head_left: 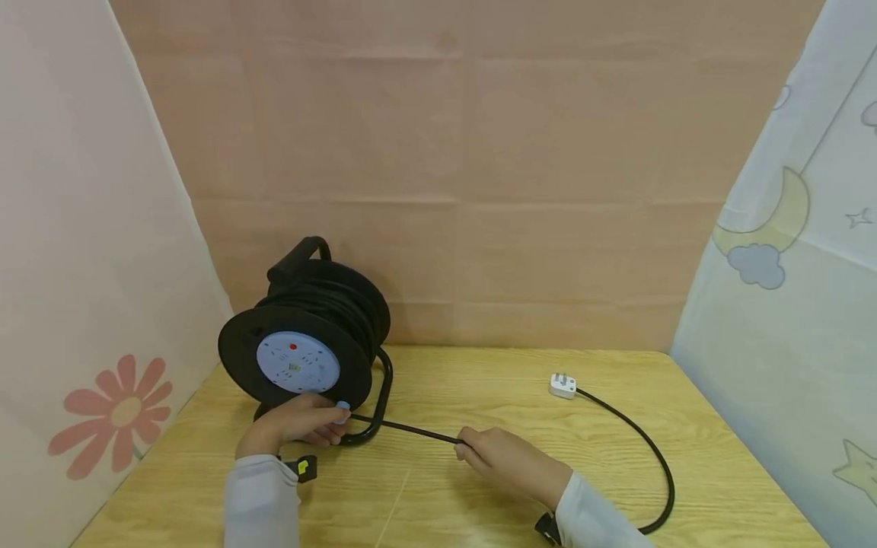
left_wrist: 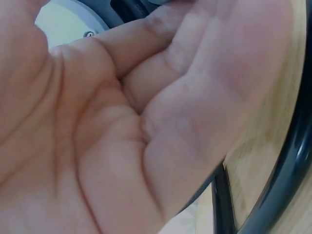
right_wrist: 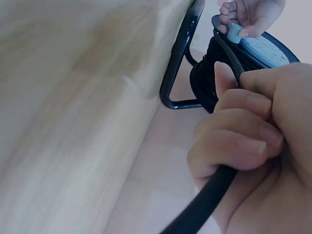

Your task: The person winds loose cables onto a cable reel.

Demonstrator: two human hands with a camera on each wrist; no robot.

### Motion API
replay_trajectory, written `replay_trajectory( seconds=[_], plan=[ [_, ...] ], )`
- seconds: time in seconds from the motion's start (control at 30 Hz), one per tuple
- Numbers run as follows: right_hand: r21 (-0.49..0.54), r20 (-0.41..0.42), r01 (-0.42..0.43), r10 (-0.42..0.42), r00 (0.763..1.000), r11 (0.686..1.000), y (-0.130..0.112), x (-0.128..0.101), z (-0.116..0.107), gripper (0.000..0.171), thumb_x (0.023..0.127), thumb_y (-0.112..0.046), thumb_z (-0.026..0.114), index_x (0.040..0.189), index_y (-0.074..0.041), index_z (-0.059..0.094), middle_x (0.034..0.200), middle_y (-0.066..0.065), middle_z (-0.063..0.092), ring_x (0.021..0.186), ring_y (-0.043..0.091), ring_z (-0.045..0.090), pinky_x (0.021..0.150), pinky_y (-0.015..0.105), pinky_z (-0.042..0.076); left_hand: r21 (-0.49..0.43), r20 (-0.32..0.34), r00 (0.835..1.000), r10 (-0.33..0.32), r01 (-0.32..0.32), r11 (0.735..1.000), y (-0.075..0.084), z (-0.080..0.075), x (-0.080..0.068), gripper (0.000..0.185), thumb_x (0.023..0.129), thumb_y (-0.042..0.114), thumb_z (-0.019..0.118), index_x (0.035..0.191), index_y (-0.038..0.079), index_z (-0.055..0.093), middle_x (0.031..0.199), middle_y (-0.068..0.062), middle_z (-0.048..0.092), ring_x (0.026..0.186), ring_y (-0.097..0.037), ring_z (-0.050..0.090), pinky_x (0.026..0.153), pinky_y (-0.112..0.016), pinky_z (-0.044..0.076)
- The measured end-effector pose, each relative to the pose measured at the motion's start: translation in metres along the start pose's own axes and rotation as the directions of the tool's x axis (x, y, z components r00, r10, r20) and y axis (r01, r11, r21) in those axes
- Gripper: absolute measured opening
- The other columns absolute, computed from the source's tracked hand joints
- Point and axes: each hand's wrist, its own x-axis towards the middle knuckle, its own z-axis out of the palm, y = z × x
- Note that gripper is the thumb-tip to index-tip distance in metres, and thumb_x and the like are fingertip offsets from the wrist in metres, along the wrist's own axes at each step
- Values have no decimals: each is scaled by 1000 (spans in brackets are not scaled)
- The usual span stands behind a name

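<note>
A black cable reel [head_left: 308, 335] with a light blue socket face [head_left: 298, 361] stands on its tube stand [head_left: 380, 403] at the left of the wooden table [head_left: 479, 380]. My left hand [head_left: 329, 426] grips the light blue knob [head_left: 341, 411] at the reel's lower rim; the right wrist view shows those fingers curled round the knob [right_wrist: 234, 31]. My right hand [head_left: 469, 449] grips the black cable [head_left: 411, 428], which runs taut from the reel. Its fingers are curled round the cable [right_wrist: 212, 195]. Beyond the hand the cable loops right to a white plug [head_left: 563, 386].
Fabric backdrops close the table in on three sides: a flower print on the left [head_left: 116, 415], plain pink at the back, a moon and cloud print on the right [head_left: 760, 228]. The cable's slack loop [head_left: 661, 464] lies on the table's right half.
</note>
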Motion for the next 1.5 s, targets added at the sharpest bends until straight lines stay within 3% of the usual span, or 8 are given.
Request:
replay_trajectory(
  seconds=[0.17, 0.43, 0.67, 0.8, 0.93, 1.07, 1.2, 1.5],
  plan=[
    [-49, -42, 7, -9, 999, 999, 1, -17, -2, 19, 108, -31, 47, 102, -17, 60, 73, -16, 53, 56, -1, 41, 52, 20, 40, 1, 7, 1000, 3, -3, 1000, -2, 0, 4, 43, 98, 32, 60, 108, -9, 67, 97, -13, 72, 87, -23, 70, 80, -40, 59],
    [-75, -89, 4, -11, 996, 997, 4, -37, -12, 17, 107, -31, 48, 104, -18, 59, 72, -19, 48, 56, -2, 41, 50, 21, 39, -41, 22, 999, 32, -31, 999, 4, 5, 10, 45, 98, 32, 60, 110, -11, 65, 99, -16, 71, 88, -24, 69, 81, -39, 59],
    [83, -63, -113, 118, 991, 990, 33, -79, -27, 28, 110, -33, 41, 94, -14, 53, 67, -13, 41, 54, 0, 35, 49, 21, 36, -1, 15, 999, 33, -33, 999, -2, 1, 6, 42, 98, 29, 58, 111, -11, 66, 97, -13, 70, 87, -23, 69, 80, -39, 58],
    [21, -85, -171, 172, 981, 985, 42, -99, -32, 31, 108, -40, 42, 89, -20, 55, 63, -15, 40, 52, 0, 35, 46, 22, 34, -1, 20, 999, 45, -45, 999, -8, -4, 2, 42, 98, 27, 57, 112, -12, 66, 97, -13, 69, 86, -24, 69, 80, -40, 58],
    [-162, -228, -213, 174, 958, 964, 46, -109, -36, 34, 103, -48, 50, 75, -29, 48, 56, -19, 31, 47, -2, 28, 43, 20, 25, -21, 24, 998, 53, -52, 998, -13, -8, 2, 43, 98, 27, 57, 113, -14, 64, 99, -15, 69, 87, -25, 69, 80, -39, 58],
    [-278, -397, -263, 139, 907, 924, 58, -120, -46, 43, 96, -50, 63, 66, -31, 39, 54, -20, 23, 47, -3, 19, 44, 19, 20, -37, 20, 999, 47, -46, 998, -17, -9, 0, 43, 98, 27, 57, 111, -13, 65, 99, -15, 69, 88, -25, 69, 81, -39, 58],
    [-267, -482, -316, 158, 862, 910, 80, -134, -58, 49, 89, -50, 71, 62, -29, 37, 54, -21, 22, 49, -3, 18, 46, 19, 21, -41, 4, 999, 42, -42, 998, -23, -11, -3, 42, 98, 28, 58, 106, -12, 65, 97, -14, 69, 88, -25, 69, 81, -40, 58],
    [-128, -510, -299, 196, 838, 946, 104, -146, -78, 43, 90, -38, 76, 64, -25, 43, 57, -16, 29, 50, 0, 25, 47, 22, 29, -69, -12, 999, 34, -35, 997, -40, -20, -8, 43, 101, 27, 54, 110, -14, 64, 97, -13, 69, 88, -24, 69, 79, -38, 59]
  ],
)
